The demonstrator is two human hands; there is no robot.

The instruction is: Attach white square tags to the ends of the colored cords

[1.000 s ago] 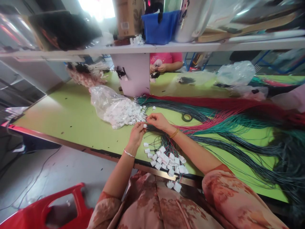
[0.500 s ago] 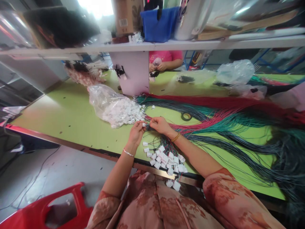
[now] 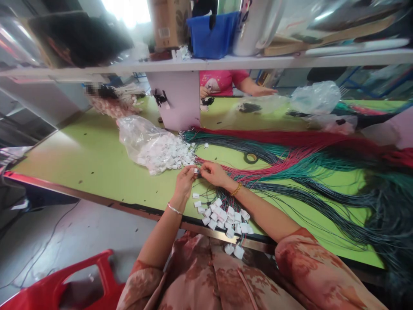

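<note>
Over the middle of the green table, my left hand [image 3: 184, 183] pinches a small white connector housing [image 3: 195, 171]. Right beside it, my right hand [image 3: 214, 174] is closed with its fingertips at the housing, on a thin wire whose colour I cannot make out. Just beyond my hands, loose white housings [image 3: 167, 151] spill from a clear plastic bag [image 3: 134, 133]. Bundles of red wires [image 3: 261, 173], green wires [image 3: 303, 165] and dark wires [image 3: 309, 189] run off to the right. Below my hands, a heap of white connectors on wires [image 3: 222, 214] lies at the table's front edge, a few hanging over it.
A roll of dark tape [image 3: 251, 158] lies among the wires. A shelf [image 3: 174, 65] with a blue bin [image 3: 213, 36] spans the table, held by a pale upright panel [image 3: 177, 101]. Across the table sits a person in a pink top [image 3: 222, 82]. A red chair [image 3: 106, 275] stands lower left.
My right hand has shifted slightly left, closer to the housing in my left hand. Across the table, the other person's arm has stretched out to the right.
</note>
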